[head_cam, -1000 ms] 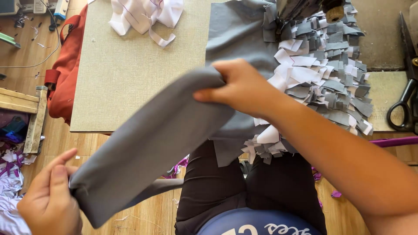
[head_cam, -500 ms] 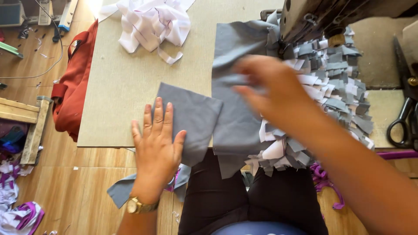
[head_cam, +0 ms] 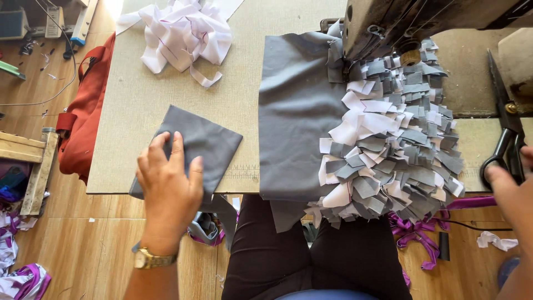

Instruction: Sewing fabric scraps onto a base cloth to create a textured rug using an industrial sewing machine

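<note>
Step in hand, as judged: your left hand [head_cam: 169, 186] lies open, fingers spread, flat on the folded grey cloth [head_cam: 191, 149] at the table's 7 o'clock edge, while your right hand [head_cam: 508, 186] closes on the black scissors [head_cam: 508, 139] at 3 o'clock (grip only partly in view). Next move likely calls for lifting those scissors clear of the sewing machine [head_cam: 400, 22]. Surface: beige table [head_cam: 161, 105], grey-and-white ruffled piece [head_cam: 383, 144] centre, white scraps [head_cam: 186, 36] at 11 o'clock; wooden floor, red bag [head_cam: 83, 116] at 9 o'clock.
</note>
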